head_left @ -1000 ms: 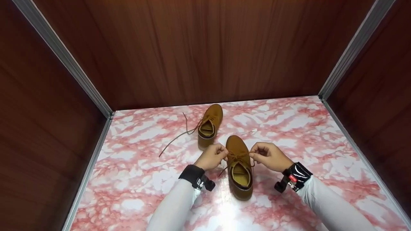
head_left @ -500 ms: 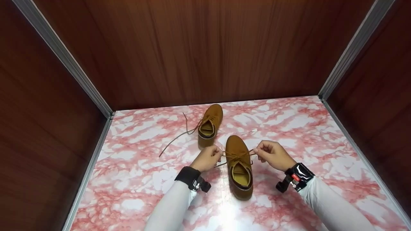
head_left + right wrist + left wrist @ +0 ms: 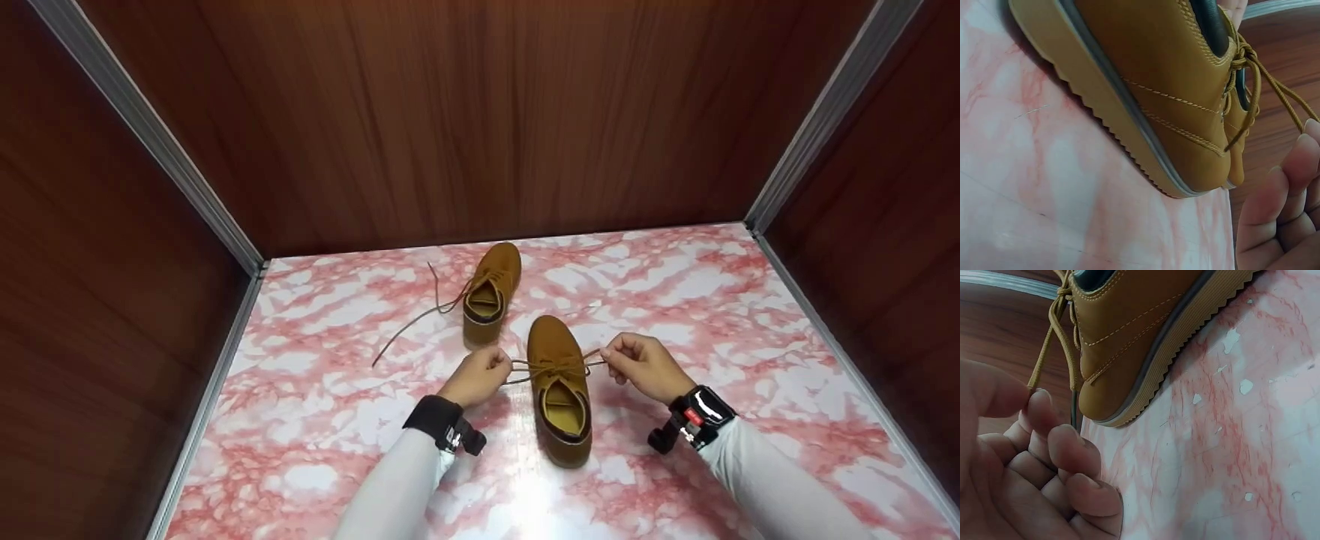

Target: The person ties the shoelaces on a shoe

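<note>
A tan lace-up shoe (image 3: 553, 337) stands on the marbled surface between the two hands, toe pointing away. Its shoelace (image 3: 1246, 56) is knotted over the tongue, with strands drawn out to both sides. On the left, thumb and forefinger of my left hand (image 3: 475, 376) pinch a lace loop; a loose end hangs beside it in the left wrist view. Opposite, my right hand (image 3: 643, 366) pinches another loop between thumb and fingertips, and its two strands run taut to the knot. A short lace end droops along the shoe's side in the right wrist view.
A second tan shoe (image 3: 499, 266) stands farther back, slightly left, its long untied lace (image 3: 405, 328) trailing across the surface. Dark wood panels (image 3: 480, 120) rise at the back and both sides. Grey metal strips (image 3: 817, 337) edge the red-and-white marbled surface (image 3: 315, 420).
Both hands have moved apart, left hand leftward and right hand rightward, drawing the lace loops out longer from the knot. Neither shoe has shifted.
</note>
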